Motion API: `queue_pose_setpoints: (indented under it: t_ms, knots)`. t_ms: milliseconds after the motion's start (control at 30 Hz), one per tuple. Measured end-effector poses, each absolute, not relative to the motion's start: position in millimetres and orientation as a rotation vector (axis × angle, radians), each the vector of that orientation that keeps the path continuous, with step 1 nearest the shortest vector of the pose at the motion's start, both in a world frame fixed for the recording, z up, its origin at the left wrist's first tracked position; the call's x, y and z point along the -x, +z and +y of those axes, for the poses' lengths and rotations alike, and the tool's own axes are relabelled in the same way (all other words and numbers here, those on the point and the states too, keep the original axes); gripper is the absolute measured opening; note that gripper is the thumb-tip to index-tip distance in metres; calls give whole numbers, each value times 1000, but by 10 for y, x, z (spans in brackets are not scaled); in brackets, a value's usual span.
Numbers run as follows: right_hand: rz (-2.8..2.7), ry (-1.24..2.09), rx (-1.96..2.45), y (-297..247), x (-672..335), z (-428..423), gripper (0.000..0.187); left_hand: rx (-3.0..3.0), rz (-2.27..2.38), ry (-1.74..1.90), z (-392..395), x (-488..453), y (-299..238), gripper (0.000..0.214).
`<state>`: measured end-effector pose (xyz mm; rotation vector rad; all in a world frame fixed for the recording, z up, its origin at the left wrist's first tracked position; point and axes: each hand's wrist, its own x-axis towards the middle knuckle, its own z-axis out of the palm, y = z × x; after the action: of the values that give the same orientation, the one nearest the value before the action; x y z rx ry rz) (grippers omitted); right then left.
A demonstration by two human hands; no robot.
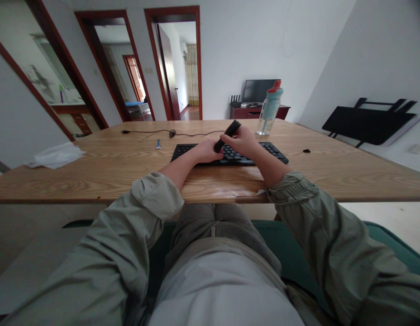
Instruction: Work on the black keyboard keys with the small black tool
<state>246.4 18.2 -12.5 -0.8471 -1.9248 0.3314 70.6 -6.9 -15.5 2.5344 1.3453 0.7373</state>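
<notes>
A black keyboard (269, 147) lies across the table in front of me. My left hand (209, 151) rests on its middle left part, gripping it, with the thumb near the front edge; some of its fingers are hidden. My right hand (242, 139) is closed round a thick black cylindrical tool (227, 135). The tool tilts, its upper end to the right and its lower end down over the keys beside my left hand. Whether the lower end touches the keys, I cannot tell.
The wooden table (128, 181) also bears a thin black cable (196, 134), a small blue brush-like piece (158, 144), crumpled white tissue (57, 155), a small dark piece (307, 151) and a clear water bottle (268, 111) with a red top.
</notes>
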Motion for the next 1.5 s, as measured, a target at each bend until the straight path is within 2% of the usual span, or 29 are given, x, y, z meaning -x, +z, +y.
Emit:
queue_pose_setpoints:
  t_ms: [267, 400, 500, 600, 867, 1133, 1500]
  knots:
    - [-1922, 383, 772, -177, -2456, 180, 40, -2428, 1340, 862, -25, -734, -182, 7]
    - [-2050, 524, 575, -324, -2513, 305, 37, -2312, 1233, 956, 22, -705, -216, 19]
    - [-2164, 391, 619, -421, -2607, 346, 27, -2228, 1177, 1004, 16, -713, -222, 21]
    - [-2323, 169, 735, -473, -2677, 289, 22, -2174, 1162, 1066, -19, -733, -221, 14]
    - [-2437, -259, 654, -504, -2658, 149, 36, -2078, 1213, 1197, -11, -724, -294, 10]
    - [-2445, -373, 605, -526, -2633, 159, 39, -2049, 1277, 1213, -43, -736, -275, 8]
    - [-2465, -321, 563, -534, -2601, 147, 37, -1999, 1284, 1267, -77, -753, -268, 4]
